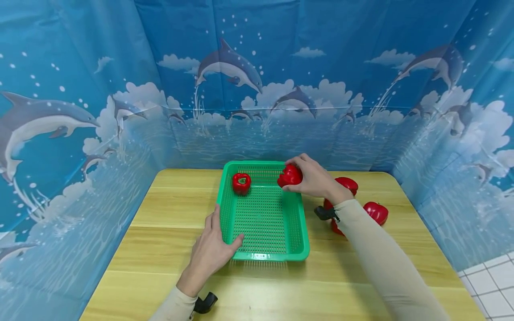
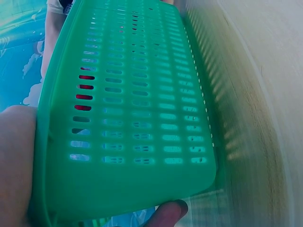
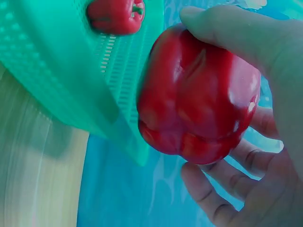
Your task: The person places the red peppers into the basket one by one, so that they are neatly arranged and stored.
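Observation:
My right hand (image 1: pixel 315 178) holds a red bell pepper (image 1: pixel 292 175) over the far right corner of a green plastic basket (image 1: pixel 303 238). In the right wrist view the thumb lies along one side of this pepper (image 3: pixel 199 99), with the fingers behind and below it. My left hand (image 1: pixel 213 249) grips the basket at its near left corner, thumb over the rim and fingers along the outside. The left wrist view shows a fingertip (image 2: pixel 170 213) against the slotted basket wall (image 2: pixel 128 184). Another red bell pepper (image 1: pixel 241 183) sits inside the basket's far left corner.
Several more red bell peppers lie on the wooden table (image 1: pixel 160 249) right of the basket, one (image 1: pixel 375 212) farthest right and others partly behind my right forearm. A blue dolphin-print curtain (image 1: pixel 257 98) encloses the table's back and sides.

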Action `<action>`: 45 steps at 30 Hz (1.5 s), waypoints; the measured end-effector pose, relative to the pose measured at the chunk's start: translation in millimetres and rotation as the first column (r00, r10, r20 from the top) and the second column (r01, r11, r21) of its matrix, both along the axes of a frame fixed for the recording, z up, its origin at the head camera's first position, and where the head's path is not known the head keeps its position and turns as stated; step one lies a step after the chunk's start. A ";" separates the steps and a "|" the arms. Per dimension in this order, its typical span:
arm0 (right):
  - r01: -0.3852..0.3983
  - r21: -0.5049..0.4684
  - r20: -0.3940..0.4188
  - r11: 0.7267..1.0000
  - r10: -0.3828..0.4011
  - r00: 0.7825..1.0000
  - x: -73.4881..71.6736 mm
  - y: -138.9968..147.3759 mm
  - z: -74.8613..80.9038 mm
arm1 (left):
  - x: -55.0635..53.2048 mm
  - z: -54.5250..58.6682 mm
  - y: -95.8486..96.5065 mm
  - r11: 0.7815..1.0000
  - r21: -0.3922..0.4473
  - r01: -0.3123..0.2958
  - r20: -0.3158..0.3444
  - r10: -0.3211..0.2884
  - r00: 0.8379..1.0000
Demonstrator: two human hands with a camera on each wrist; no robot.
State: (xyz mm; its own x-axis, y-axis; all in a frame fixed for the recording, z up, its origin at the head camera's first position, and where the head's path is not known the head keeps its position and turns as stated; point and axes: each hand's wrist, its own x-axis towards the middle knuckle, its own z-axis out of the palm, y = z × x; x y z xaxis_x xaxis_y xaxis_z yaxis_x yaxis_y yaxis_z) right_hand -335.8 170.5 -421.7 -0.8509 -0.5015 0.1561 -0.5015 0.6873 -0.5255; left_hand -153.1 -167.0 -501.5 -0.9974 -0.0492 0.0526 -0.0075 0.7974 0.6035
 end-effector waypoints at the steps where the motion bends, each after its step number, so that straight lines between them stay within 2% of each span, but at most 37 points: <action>1: -0.005 -0.004 0.002 1.000 0.005 1.000 -0.9 -2.4 -0.3 | 0.0 0.1 0.0 1.000 0.002 0.001 0.000 -0.001 1.000; 11: -0.022 -0.037 0.035 0.999 0.024 0.999 -11.5 -31.6 -6.6 | -0.5 1.7 -1.6 1.000 0.009 0.004 -0.004 -0.004 1.000; 24: -0.030 -0.008 0.093 1.000 0.030 0.995 -22.1 -61.0 -22.6 | -0.6 1.9 -1.4 1.000 0.012 -0.002 -0.003 0.002 1.000; 38: 0.005 0.058 0.127 0.998 -0.012 0.992 -31.1 -82.7 -36.9 | 0.7 2.4 -1.6 1.000 0.007 0.004 -0.005 -0.004 1.000; 45: 0.040 0.052 0.171 0.998 -0.049 0.984 -32.1 -92.4 -40.7 | 0.8 2.4 -1.8 1.000 0.002 0.006 -0.001 -0.006 1.000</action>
